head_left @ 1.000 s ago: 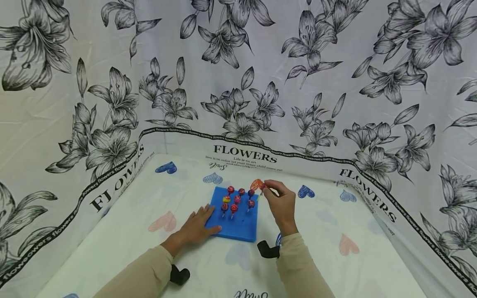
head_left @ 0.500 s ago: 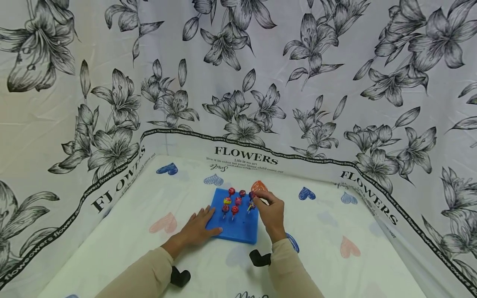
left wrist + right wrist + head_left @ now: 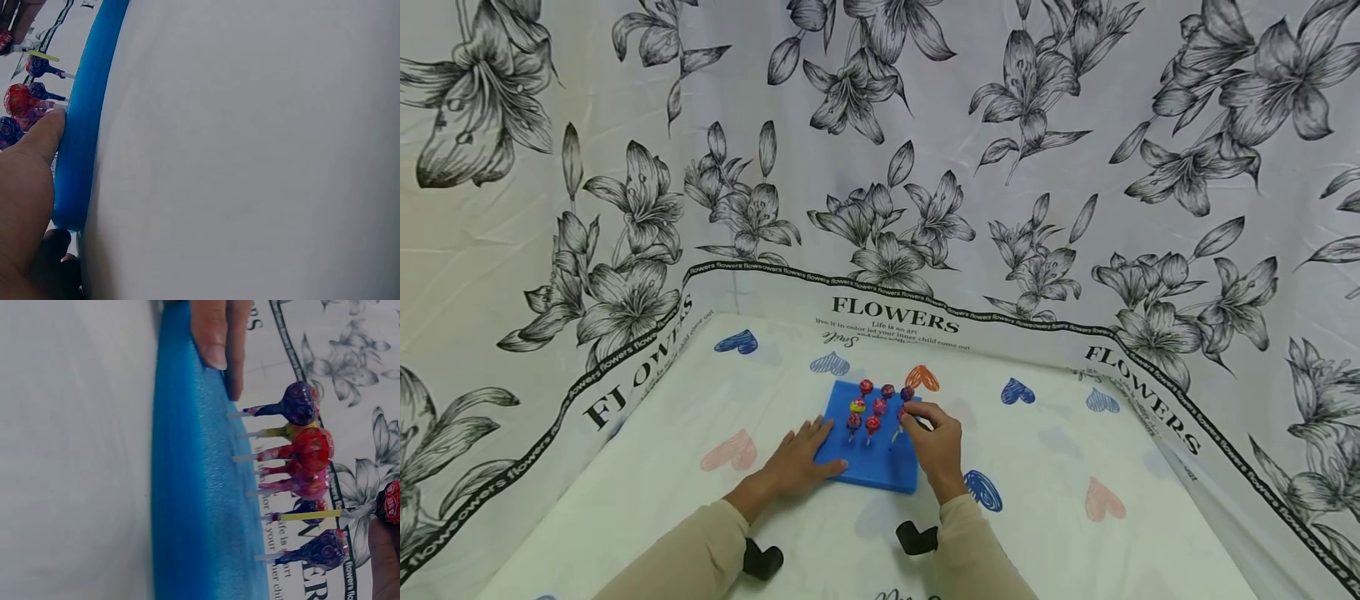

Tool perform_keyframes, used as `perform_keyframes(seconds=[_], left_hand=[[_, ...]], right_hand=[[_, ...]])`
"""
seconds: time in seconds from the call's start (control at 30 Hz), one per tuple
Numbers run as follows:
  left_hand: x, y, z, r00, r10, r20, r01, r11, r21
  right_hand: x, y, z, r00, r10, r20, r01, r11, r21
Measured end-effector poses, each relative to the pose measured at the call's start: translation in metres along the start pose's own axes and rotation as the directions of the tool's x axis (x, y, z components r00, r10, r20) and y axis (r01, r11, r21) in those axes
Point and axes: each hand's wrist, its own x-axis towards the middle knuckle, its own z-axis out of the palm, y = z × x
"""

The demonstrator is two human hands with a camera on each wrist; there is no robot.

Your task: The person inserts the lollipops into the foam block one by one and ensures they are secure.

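Note:
A blue board [image 3: 868, 471] lies on the table, with several wrapped lollipops [image 3: 872, 424] standing in rows on it, sticks down. My left hand [image 3: 797, 460] rests on the board's left edge, fingers spread and thumb over the front part. Over the right side, my right hand [image 3: 940, 442] pinches a red-wrapped lollipop [image 3: 390, 503] by its head. Its yellow stick [image 3: 309, 515] points down, the lower end close over the board. Beside it in the right wrist view stands a purple-wrapped lollipop [image 3: 328, 549]. My right fingers hide part of the right row in the head view.
A white cloth with printed hearts [image 3: 1103, 498] covers the table. Behind it hangs a flower-printed curtain [image 3: 887, 250] with a black lettered band. Black wrist mounts [image 3: 763, 560] stick out at both sleeves.
My right hand has brought the lollipop from beyond the board's right back corner leftward and toward me, over the right side of the board. The left hand has stayed on the board.

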Motion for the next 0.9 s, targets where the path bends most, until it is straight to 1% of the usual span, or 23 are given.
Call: perform_keyframes(seconds=[0.23,0.43,0.6,0.7,0.83,0.9], left_hand=[[0.000,0.000,0.000,1.000,-0.011,-0.003,0.011,1.000,0.000],[0.000,-0.001,0.002,1.000,-0.003,-0.003,0.003,1.000,0.003],[0.000,-0.002,0.002,1.000,0.010,-0.012,-0.010,1.000,0.001],[0.000,-0.001,0.001,1.000,0.011,-0.015,-0.011,1.000,-0.004],[0.000,0.000,0.000,1.000,0.008,-0.009,-0.008,1.000,-0.003],[0.000,-0.001,0.000,1.000,0.002,-0.007,-0.002,1.000,0.006]], right_hand=[[-0.002,0.007,0.002,1.000,0.007,0.013,-0.007,0.999,-0.043],[-0.006,0.013,0.005,0.999,0.030,0.017,-0.028,0.997,-0.068],[-0.007,0.016,0.006,1.000,-0.005,0.023,0.006,0.998,-0.066],[-0.007,0.019,0.007,0.999,-0.020,0.041,0.024,0.994,-0.103],[-0.011,0.024,0.009,0.998,-0.004,0.070,0.017,0.985,-0.173],[-0.012,0.025,0.010,0.997,-0.005,0.075,0.020,0.981,-0.193]])
